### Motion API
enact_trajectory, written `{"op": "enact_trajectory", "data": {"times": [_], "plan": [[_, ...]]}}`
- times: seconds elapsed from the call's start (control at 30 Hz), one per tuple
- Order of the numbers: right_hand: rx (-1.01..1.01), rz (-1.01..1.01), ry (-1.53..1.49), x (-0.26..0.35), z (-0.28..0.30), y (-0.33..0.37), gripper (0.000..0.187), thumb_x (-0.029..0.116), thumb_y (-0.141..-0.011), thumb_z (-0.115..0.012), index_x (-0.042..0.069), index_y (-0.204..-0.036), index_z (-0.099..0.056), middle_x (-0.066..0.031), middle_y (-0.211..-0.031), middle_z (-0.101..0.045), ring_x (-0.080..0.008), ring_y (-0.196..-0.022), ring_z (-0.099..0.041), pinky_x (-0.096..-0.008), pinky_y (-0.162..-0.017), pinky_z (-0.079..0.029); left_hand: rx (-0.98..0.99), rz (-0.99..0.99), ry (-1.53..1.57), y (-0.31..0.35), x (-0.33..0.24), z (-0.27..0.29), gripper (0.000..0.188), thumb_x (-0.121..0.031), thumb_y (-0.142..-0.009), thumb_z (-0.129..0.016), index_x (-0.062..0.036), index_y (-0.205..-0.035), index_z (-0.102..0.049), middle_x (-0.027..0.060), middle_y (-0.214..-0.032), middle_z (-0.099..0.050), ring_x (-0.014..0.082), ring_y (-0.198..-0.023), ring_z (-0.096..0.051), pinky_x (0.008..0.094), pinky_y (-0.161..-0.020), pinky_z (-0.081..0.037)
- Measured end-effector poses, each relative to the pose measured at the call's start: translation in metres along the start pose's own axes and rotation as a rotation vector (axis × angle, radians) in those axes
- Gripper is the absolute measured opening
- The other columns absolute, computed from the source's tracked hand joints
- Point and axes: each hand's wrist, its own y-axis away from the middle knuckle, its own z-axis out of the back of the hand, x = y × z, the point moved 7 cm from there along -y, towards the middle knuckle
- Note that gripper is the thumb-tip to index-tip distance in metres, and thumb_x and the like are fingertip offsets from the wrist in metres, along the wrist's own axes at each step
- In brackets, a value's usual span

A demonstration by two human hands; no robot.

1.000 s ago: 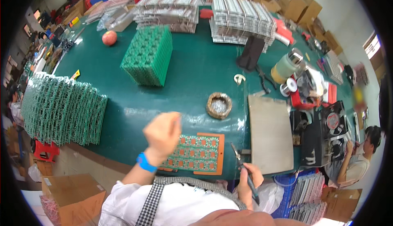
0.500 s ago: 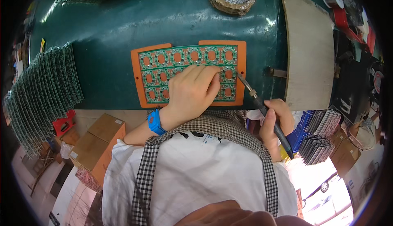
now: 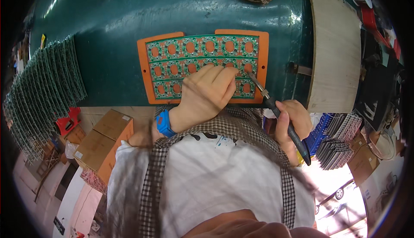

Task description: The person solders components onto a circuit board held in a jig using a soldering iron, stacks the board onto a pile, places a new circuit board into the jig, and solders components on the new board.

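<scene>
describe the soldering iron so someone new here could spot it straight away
On the green tabletop, find the orange tray bearing a green circuit-board panel. At the tray's right side, the right hand grips the soldering iron, slanting up and left toward the panel. Unlike the flat tray and panel, it is slim and pen-like, with a dark handle and metal front end.

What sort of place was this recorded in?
Most likely an electronics assembly workshop: a green circuit-board panel lies in an orange holder, the right hand holds what looks like a soldering iron, and more green boards stand in a row at the left.
</scene>
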Motion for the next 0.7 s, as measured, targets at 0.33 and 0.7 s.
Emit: {"op": "enact_trajectory", "data": {"times": [0.33, 0.7], "plan": [[-0.003, 0.003, -0.017, -0.003, -0.008, 0.001, 0.007, -0.001, -0.07, -0.059, -0.006, -0.073, -0.063, -0.015, -0.063, -0.062, -0.0257, -0.053, -0.062, -0.0305, -0.05, -0.051, 0.045, 0.015, -0.013, 0.004, 0.001, -0.006, 0.014, -0.006, -0.073, -0.065, -0.0076, -0.086, -0.061, 0.0046, -0.07, -0.056, 0.0203, -0.063, -0.058, 0.0317, -0.05, -0.047], [-0.075, -0.031, -0.013, 0.001, 0.001, -0.004, 0.009, 0.0, -0.074, -0.058, -0.006, -0.077, -0.064, -0.0148, -0.065, -0.062, -0.0266, -0.055, -0.062, -0.0319, -0.053, -0.05, -0.021, 0.024, -0.061, -0.009, -0.003, 0.013, 0.017, -0.003, -0.073, -0.067, -0.0058, -0.09, -0.066, 0.0063, -0.071, -0.06, 0.0192, -0.06, -0.058, 0.0309, -0.05, -0.045]]}}
